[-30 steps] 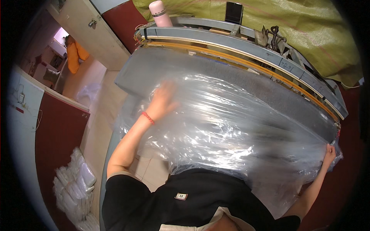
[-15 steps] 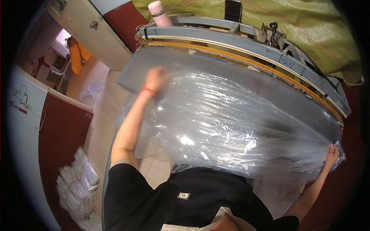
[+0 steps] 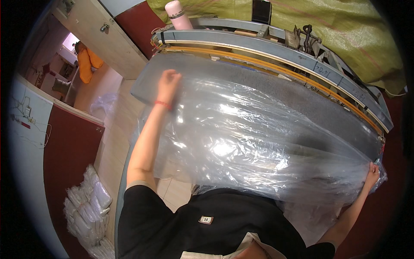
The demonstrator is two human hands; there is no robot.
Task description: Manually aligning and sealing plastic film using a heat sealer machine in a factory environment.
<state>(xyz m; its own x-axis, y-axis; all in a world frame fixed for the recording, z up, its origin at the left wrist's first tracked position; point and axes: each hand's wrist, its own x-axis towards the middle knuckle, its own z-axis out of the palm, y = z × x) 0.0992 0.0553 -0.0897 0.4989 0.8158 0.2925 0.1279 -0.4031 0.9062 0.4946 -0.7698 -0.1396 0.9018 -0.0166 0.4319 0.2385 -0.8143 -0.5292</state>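
— One big sheet of clear, crinkled plastic film (image 3: 258, 142) lies spread over the grey table top (image 3: 310, 101), reaching from the far left corner down to the near right edge. How do the hands sit on it?

— Left hand (image 3: 168, 84) rests curled on the film's far left corner, a thin red band at the wrist; whether its fingers pinch the film I cannot tell. Right hand (image 3: 371, 175) is closed around the bunched near right corner, gripping it.

— Any packages or labels?

— Stacked white bundles in clear wrap (image 3: 88, 207) lie on the floor at the lower left, beside a dark red panel (image 3: 64, 151). A small square patch (image 3: 206, 219) sits on the person's black shirt.

— And beyond the table?

— A long blue-grey metal bar with a yellow strip (image 3: 276, 54) runs along the far edge. A pink cylindrical bottle (image 3: 177, 15) stands behind it, before yellow-green woven sacking (image 3: 345, 30).
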